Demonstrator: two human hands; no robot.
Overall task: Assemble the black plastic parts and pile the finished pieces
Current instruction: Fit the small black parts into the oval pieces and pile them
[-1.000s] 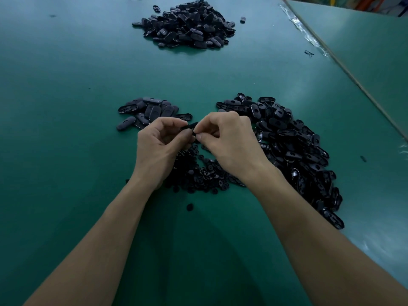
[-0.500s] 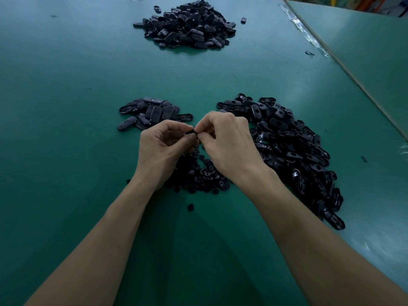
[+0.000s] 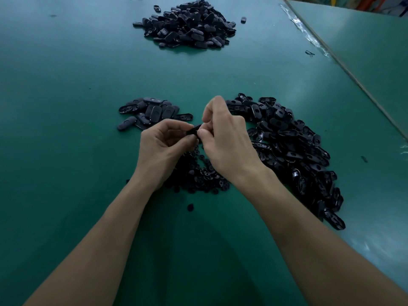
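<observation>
A green bench (image 3: 66,85) carries 4 heaps of black plastic: a wide heap of open shells (image 3: 287,151) at right, a far heap (image 3: 187,25), a small left pile (image 3: 152,113) of seemingly finished pieces, and tiny inserts (image 3: 198,175) under the wrists. Above these, the left hand (image 3: 163,151) and right hand (image 3: 227,144) meet, each grip pinching 1 black part (image 3: 194,130). Since 0.5 s ago the right forefinger has lifted, suggesting the insert is seated and the piece is nearly ready to pile.
</observation>
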